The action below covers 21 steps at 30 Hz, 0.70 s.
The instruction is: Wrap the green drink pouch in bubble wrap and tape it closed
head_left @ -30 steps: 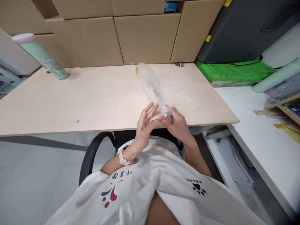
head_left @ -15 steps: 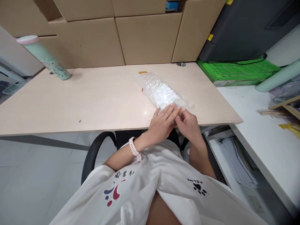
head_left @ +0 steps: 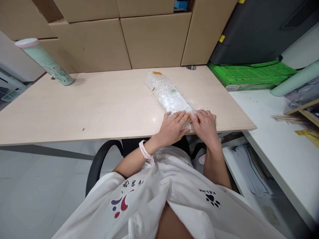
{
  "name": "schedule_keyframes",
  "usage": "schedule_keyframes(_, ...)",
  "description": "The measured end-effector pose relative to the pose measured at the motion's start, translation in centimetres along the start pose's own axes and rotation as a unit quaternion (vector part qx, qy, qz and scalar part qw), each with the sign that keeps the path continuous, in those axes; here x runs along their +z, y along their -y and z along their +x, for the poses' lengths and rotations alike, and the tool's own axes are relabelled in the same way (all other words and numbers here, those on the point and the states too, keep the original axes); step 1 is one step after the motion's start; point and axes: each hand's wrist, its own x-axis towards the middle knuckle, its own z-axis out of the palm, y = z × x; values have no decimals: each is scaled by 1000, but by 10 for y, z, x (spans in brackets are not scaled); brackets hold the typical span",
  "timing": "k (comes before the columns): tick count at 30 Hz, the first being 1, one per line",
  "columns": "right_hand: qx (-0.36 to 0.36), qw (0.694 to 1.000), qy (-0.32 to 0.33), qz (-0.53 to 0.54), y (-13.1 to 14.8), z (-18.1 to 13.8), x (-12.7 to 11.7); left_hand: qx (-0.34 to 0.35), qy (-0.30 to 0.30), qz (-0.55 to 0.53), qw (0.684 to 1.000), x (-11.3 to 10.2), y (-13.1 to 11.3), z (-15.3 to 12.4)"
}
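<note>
On the pale wood table (head_left: 112, 106) lies a long bubble-wrap package (head_left: 171, 96), slanting toward me, with something white showing through the film. Pieces of orange-brown tape (head_left: 157, 73) stick to its far end, and another bit shows between my hands. My left hand (head_left: 173, 127) rests flat on the near end, fingers stretched out and pressing down. Beside it my right hand (head_left: 205, 126) has its thumb and curled fingers closed on the near right edge of the bubble wrap. What the right fingertips pinch is partly hidden.
Cardboard boxes (head_left: 154, 41) line the table's back. A mint tumbler with a pink lid (head_left: 47, 63) stands at the left. Toward the right are a green box (head_left: 254, 78) beneath a dark grey case (head_left: 254, 33), and a white side desk (head_left: 269, 122). A chair armrest (head_left: 99, 162) is below.
My right hand has shifted slightly right and turned more palm-down at the wrap's edge. The package's far end has turned and lies flatter. My left hand has stayed nearly in place.
</note>
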Motion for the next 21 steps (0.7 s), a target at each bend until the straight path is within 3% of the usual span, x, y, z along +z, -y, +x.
schedule_keyframes(5, -8, 998, -55, -42, 28, -21, -21, 43, 56, -58, 996, -13, 12, -18)
schedule_keyframes(7, -3, 997, -82, -7, 39, -24, -28, 41, 73, -75, 994, -18, 15, -24)
schedule_keyframes(11, -46, 987, -13, 152, 47, -18, -20, 75, 106, -107, 986, -41, 22, -21)
schedule_keyframes(13, -49, 983, 17, 175, 45, -13, -9, 79, 85, -110, 987, -57, 27, -9)
schedule_keyframes(16, -38, 985, 18, 166, 39, -10, 4, 33, -1, -70, 997, -74, 35, 24)
schedule_keyframes(19, -37, 987, 12, 159, 37, -10, 6, 77, -21, -32, 996, -68, 51, 64)
schedule_keyframes(21, -35, 986, 6, 163, 38, -10, 6, 58, 4, -10, 998, -53, 69, 86)
